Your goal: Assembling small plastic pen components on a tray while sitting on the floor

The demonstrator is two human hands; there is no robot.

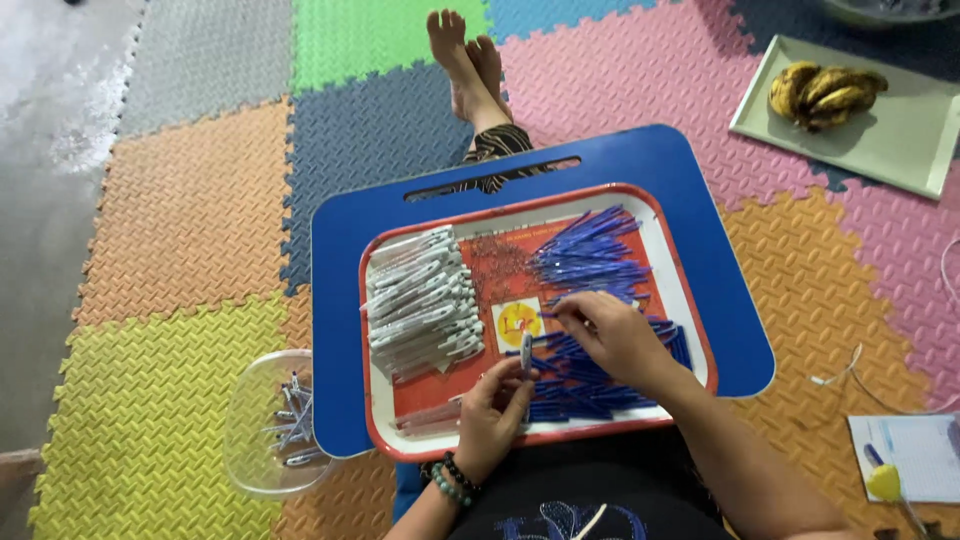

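On the red-rimmed tray [640, 205], which rests on a blue lap desk [345, 260], the left hand [492, 415] pinches a pale pen barrel [526, 353] upright between closed fingers at the near middle. Just right of it, the right hand [610, 335] lies with its fingertips curled on the heap of blue refills [585, 250]; whether it has hold of one cannot be told. White pen barrels [420, 305] lie stacked at the tray's left.
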